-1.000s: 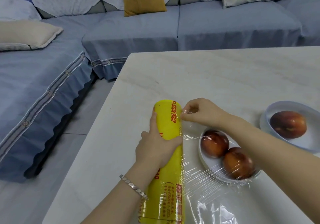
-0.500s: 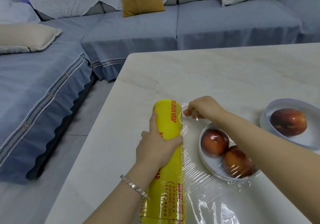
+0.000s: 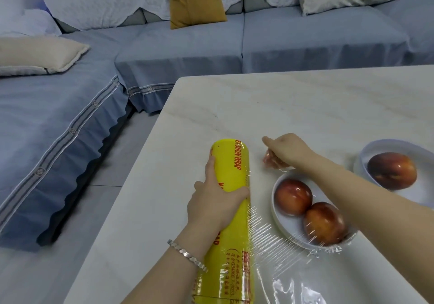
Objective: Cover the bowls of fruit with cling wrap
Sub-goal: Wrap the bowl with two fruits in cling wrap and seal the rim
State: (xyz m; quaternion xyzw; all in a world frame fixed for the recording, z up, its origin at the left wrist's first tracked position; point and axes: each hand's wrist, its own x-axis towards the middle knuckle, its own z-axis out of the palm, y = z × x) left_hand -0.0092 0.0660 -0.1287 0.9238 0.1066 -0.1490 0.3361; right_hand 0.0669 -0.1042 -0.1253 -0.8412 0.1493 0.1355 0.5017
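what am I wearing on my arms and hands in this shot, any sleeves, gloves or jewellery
No sleeve shows on the left arm or the right arm; both are bare as far as the view reaches. A silver bracelet of small angular links circles the wrist of the left hand. The right hand has nothing at its wrist. No gloves, and no rings in sight.

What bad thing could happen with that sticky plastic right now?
The right hand pinches only a bunched bit of the film, so it might tear or stick to itself. The film clings to the rim of the near bowl, so a hard pull could drag the bowl and spill its fruit. If the left hand loosens, the yellow roll could roll away.
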